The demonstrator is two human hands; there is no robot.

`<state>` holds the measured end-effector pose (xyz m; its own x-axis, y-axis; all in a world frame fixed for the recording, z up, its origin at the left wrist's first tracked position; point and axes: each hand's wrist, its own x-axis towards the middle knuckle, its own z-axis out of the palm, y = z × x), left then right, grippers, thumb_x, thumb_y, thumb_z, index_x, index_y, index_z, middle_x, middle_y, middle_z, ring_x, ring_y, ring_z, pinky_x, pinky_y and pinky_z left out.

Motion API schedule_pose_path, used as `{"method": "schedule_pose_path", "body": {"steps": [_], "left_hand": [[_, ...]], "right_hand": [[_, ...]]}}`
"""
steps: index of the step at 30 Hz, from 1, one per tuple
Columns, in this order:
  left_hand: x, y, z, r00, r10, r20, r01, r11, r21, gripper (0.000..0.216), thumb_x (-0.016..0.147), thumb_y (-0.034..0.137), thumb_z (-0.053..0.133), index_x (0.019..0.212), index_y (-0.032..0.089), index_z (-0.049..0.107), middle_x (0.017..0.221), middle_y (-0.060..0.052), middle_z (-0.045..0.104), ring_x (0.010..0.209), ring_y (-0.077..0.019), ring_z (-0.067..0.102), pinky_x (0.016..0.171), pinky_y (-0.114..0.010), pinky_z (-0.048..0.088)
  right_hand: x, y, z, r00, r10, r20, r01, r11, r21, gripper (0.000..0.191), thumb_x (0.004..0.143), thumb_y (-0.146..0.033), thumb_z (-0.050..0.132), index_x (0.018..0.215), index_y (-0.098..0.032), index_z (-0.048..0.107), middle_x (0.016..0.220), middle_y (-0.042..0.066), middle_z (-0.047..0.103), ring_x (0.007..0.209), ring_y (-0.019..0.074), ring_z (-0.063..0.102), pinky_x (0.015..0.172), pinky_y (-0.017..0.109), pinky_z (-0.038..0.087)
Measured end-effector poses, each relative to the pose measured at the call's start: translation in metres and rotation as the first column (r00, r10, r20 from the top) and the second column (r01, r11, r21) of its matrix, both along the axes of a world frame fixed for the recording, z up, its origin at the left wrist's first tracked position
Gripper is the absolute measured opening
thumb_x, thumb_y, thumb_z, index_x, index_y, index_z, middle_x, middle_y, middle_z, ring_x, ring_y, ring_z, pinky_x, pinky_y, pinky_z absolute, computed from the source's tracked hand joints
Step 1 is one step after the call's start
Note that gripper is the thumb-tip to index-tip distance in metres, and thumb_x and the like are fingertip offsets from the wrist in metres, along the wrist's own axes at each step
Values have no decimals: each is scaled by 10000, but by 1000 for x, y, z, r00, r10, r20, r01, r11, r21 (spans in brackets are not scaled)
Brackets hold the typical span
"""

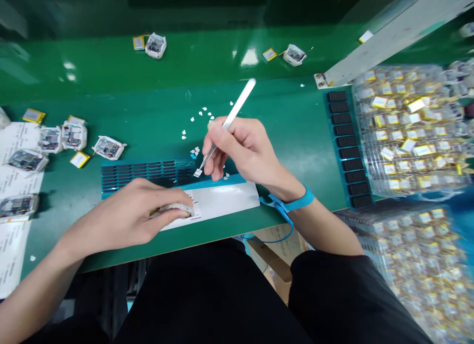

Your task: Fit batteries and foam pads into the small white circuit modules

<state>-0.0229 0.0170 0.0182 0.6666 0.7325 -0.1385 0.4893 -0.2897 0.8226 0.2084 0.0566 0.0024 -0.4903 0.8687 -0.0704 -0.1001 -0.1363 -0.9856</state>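
The label (198, 172) sat at the tips of your tweezers (237, 107), over the right end of the slotted strip (148, 170); whether it touched anything below, you could not tell from this angle. Your right hand (240, 149) pinched the tweezers between thumb and fingers like a pen, slanted down, probably because so small a piece suits fine points better than fingertips, and the slant left the tips in plain sight.

Your left hand (144, 213) gripped a pale unit (177, 206), thumb on the near side and fingers over the far one, which seemed meant to steady it close to the label. Most of that unit was hidden by your fingers. Beneath it lay a white sheet (229, 198), printed near your fingertips, within easy reach of both hands.

Beyond, white tabs (196, 150) lay loose on the bench (281, 102). A blue strap (301, 200) circled your right wrist, likely against static, given the bare boards about. To the left, opened units (74, 135) rested on and beside a long paper (11, 255), perhaps there to protect them. To the right, black pads (346, 130) stood in a row beside stacked clear trays (385, 190) of yellow-edged batteries (416, 105).
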Motion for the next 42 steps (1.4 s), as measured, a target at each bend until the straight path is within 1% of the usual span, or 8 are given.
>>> {"method": "schedule_pose_path", "body": {"steps": [2, 4, 7, 9, 16, 25, 35, 42], "left_hand": [[6, 0, 0, 996, 82, 40, -78, 993, -86, 169, 958, 288, 615, 999, 235, 770, 635, 34, 695, 467, -92, 556, 472, -198, 427], [12, -1, -1, 973, 203, 111, -170, 952, -254, 157, 939, 245, 621, 1020, 180, 738, 585, 30, 655, 480, -102, 587, 446, -183, 447], [17, -3, -3, 930, 287, 231, -144, 860, -489, 212, 883, 185, 665, 1087, 140, 697, 731, -25, 735, 635, -151, 719, 576, -212, 590], [18, -6, -4, 904, 325, 277, -127, 824, -552, 271, 865, 170, 697, 1134, 143, 676, 860, -59, 768, 735, -185, 763, 694, -261, 645], [19, -10, -4, 873, 355, 336, -111, 813, -572, 264, 870, 146, 713, 1132, 164, 684, 1000, -49, 752, 778, -171, 779, 765, -242, 657], [19, -11, -6, 900, 349, 260, -159, 821, -549, 282, 876, 186, 707, 1147, 123, 668, 939, -83, 767, 762, -199, 777, 786, -291, 661], [18, -9, -7, 900, 352, 256, -134, 784, -607, 291, 893, 223, 710, 1163, 133, 652, 904, -59, 774, 792, -174, 779, 787, -225, 639], [18, -9, -7, 907, 340, 247, -145, 804, -576, 264, 880, 218, 714, 1131, 142, 678, 849, -46, 777, 769, -177, 781, 763, -211, 638]], "right_hand": [[-1, -3, 1, 999, -47, -22, 48, 998, 28, 408, 966, -567, 570, 826, -184, 574, 642, -26, 701, 479, 68, 646, 448, 162, 514], [-3, -6, 1, 999, -23, -37, 24, 999, 27, 396, 968, -564, 571, 841, -189, 568, 664, -29, 713, 481, 64, 647, 456, 162, 520], [-7, -10, -1, 998, 48, -51, -48, 999, 12, 392, 951, -555, 609, 837, -182, 570, 664, -19, 721, 484, 68, 654, 464, 162, 530], [-9, -12, -2, 997, 64, -44, -63, 998, 12, 385, 951, -542, 617, 834, -177, 581, 653, -18, 716, 482, 66, 652, 468, 160, 530], [-10, -14, -2, 997, 76, -29, -74, 995, 64, 358, 974, -484, 610, 829, -157, 614, 656, -21, 693, 486, 37, 599, 477, 148, 487], [-11, -14, -4, 997, 72, 16, -73, 994, 81, 381, 977, -506, 595, 824, -158, 613, 645, -28, 683, 469, 30, 584, 474, 141, 479], [-12, -14, -10, 998, 50, 32, -55, 983, 176, 350, 1006, -439, 567, 826, -143, 609, 636, -19, 689, 448, 27, 577, 471, 123, 477], [-13, -14, -10, 997, 50, 65, -61, 981, 183, 329, 1011, -423, 562, 829, -152, 606, 641, -30, 690, 450, 23, 579, 482, 122, 483]]}}
